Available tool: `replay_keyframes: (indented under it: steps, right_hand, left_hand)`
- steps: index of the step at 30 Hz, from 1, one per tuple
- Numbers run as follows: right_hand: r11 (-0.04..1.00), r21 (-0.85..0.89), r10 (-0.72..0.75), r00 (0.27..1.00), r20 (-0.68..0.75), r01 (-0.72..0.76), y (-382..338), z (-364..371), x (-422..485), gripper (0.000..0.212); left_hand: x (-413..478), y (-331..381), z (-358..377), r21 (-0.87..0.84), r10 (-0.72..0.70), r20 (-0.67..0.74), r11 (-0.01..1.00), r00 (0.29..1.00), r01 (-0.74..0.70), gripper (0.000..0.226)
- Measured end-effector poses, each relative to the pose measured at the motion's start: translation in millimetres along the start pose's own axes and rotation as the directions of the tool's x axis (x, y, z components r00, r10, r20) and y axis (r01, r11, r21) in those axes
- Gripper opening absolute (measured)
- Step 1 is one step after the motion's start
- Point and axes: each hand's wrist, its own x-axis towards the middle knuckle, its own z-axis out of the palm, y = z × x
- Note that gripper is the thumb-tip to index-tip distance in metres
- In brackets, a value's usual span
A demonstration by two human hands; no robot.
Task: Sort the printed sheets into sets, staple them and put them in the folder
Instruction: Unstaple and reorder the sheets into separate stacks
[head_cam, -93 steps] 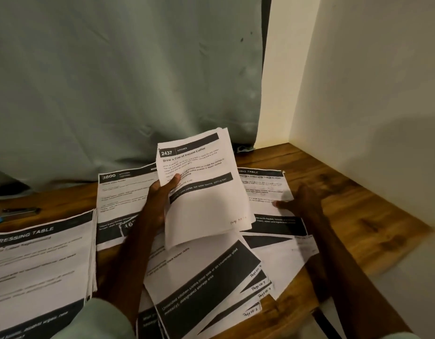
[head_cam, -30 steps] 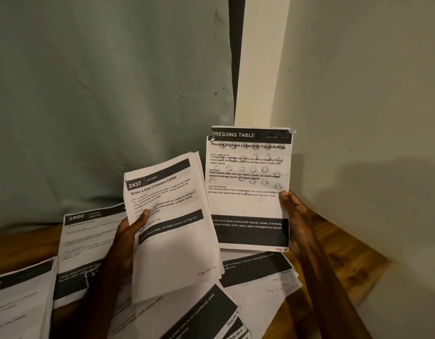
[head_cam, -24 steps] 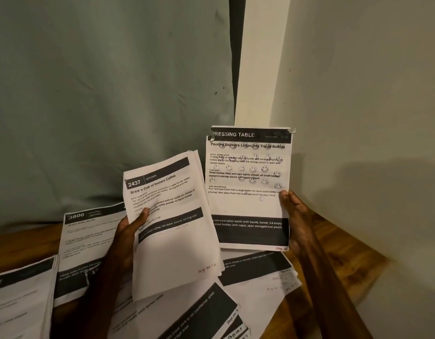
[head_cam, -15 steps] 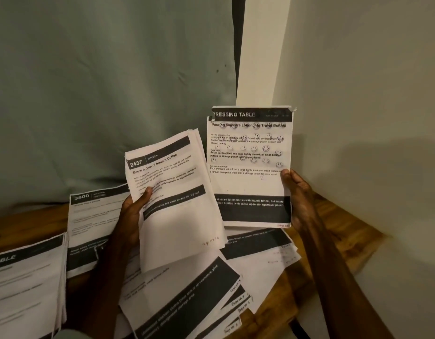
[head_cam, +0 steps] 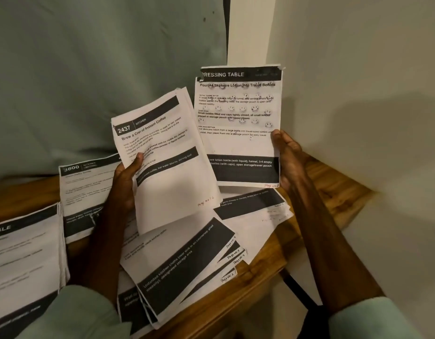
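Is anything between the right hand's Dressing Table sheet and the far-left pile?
Yes: the left hand, gripping the 2437 coffee set, and the 3800 pile lie between the Dressing Table sheet and the far-left pile.

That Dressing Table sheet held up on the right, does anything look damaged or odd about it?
Yes. The Dressing Table sheet, held by the right hand, has ragged, torn top corners, and rows of small smiley faces overlap its printed text.
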Motion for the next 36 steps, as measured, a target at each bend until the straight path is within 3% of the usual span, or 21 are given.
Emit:
replay_keyframes:
  steps: [7,11,18,25,30,36]
  right_hand:
    - [0.997,0.049,0.057,0.995,0.08,-0.061,20,12,-3,0.036]
    - [0.995,0.021,0.095,0.986,0.138,-0.098,33,27,-11,0.036]
    - [0.989,-0.058,0.148,0.951,0.272,-0.138,43,40,-20,0.038]
    - [0.948,-0.251,0.277,0.89,0.363,-0.193,41,10,-36,0.041]
    - [0.942,-0.157,0.336,0.834,0.439,-0.296,36,-13,-41,0.045]
    - [0.944,-0.111,0.327,0.836,0.441,-0.311,33,-15,-39,0.036]
  left_hand:
    - [-8,-1,15,0.03,-0.082,0.075,0.996,0.994,0.08,0.041]
    - [-8,-5,17,0.086,-0.151,0.107,0.986,0.983,0.142,0.051]
    - [-8,-6,15,0.081,-0.105,0.122,0.992,0.987,0.095,0.04]
    - [-7,0,12,0.022,-0.044,0.014,0.999,0.999,0.044,0.034]
    - [-9,1,11,0.005,-0.044,-0.013,0.999,0.999,0.044,0.028]
    - [-11,2,13,0.017,-0.048,-0.005,0.999,0.999,0.048,0.024]
